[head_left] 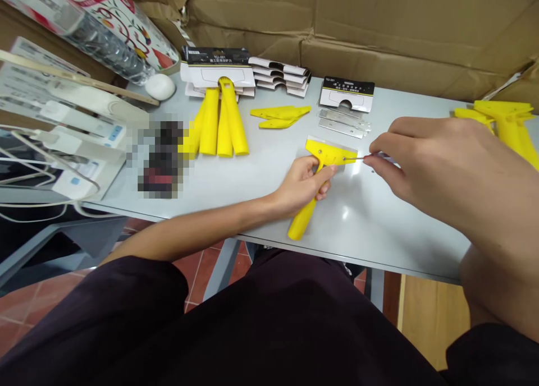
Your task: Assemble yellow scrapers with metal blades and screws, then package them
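My left hand (306,185) is wrapped round the neck of a yellow scraper (301,220), its head tilted away from me over the table. A thin metal blade shows along the far edge of that head, and two screws sit in its face. Between thumb and fingers, my right hand (425,173) pinches a thin screwdriver (357,158). Its shaft points left, with the tip at the right-hand screw of the scraper head. Most of the screwdriver's handle is hidden in my fingers. Just beyond the scraper lie several flat metal blades (343,123).
Yellow handles (209,122) and flat yellow head pieces (280,115) lie further back. Printed cards (346,94) stand behind the blades. More yellow scrapers (503,122) are at the far right. Power strips with cables (80,145) and bottles (122,32) occupy the left; cardboard (379,32) walls the back.
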Demonstrator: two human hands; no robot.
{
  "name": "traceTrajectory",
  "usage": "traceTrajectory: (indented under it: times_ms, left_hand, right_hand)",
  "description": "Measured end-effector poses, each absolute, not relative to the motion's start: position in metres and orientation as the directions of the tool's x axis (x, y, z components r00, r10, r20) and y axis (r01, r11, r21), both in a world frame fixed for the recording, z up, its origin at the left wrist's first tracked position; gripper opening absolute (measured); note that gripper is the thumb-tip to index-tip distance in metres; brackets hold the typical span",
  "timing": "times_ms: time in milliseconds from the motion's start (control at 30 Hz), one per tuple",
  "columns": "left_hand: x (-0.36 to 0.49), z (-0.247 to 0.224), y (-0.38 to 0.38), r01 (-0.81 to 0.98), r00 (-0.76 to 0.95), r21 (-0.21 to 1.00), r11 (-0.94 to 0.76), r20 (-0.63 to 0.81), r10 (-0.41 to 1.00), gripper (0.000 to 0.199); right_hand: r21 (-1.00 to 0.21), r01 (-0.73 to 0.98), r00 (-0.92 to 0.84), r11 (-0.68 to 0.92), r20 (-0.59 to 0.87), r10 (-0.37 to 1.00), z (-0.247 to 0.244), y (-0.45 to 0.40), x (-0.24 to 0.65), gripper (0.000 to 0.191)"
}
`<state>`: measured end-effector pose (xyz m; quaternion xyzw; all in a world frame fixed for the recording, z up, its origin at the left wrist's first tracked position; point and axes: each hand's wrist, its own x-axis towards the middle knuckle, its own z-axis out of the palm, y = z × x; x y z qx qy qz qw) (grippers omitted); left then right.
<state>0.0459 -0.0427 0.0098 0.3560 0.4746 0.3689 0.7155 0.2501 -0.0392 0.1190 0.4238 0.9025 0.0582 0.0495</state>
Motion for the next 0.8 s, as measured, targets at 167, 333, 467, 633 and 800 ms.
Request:
traceTrajectory:
  times_ms: [167, 333, 467, 633, 800]
  left_hand:
    - [0.045, 0.006, -0.043, -0.198, 0.277, 0.864, 0.464, -0.404, 0.872, 0.021]
    - [0.045, 0.005, -0.042, -0.204, 0.274, 0.861, 0.466, -0.407, 0.871, 0.021]
    - [0.045, 0.005, -0.042, -0.201, 0.27, 0.869, 0.453, -0.395, 0.878, 0.024]
    - [0.044, 0.003, -0.043, -0.189, 0.278, 0.875, 0.446, -0.388, 0.879, 0.022]
    - [0.043, 0.003, -0.043, -0.205, 0.286, 0.878, 0.432, -0.369, 0.884, 0.022]
  right_hand:
    - [0.132, 0.804, -0.579, 0.58, -0.046, 0.814, 0.12, -0.039, 0.247, 0.03]
    - [0.109, 0.766, -0.631, 0.633, -0.059, 0.774, 0.12, -0.038, 0.251, 0.023]
    - [0.151, 0.761, -0.622, 0.63, -0.102, 0.776, 0.126, -0.04, 0.246, 0.032]
    - [0.241, 0.76, -0.595, 0.603, -0.114, 0.795, 0.13, -0.042, 0.242, 0.036]
    - [0.286, 0.757, -0.573, 0.587, -0.141, 0.807, 0.13, -0.042, 0.241, 0.039]
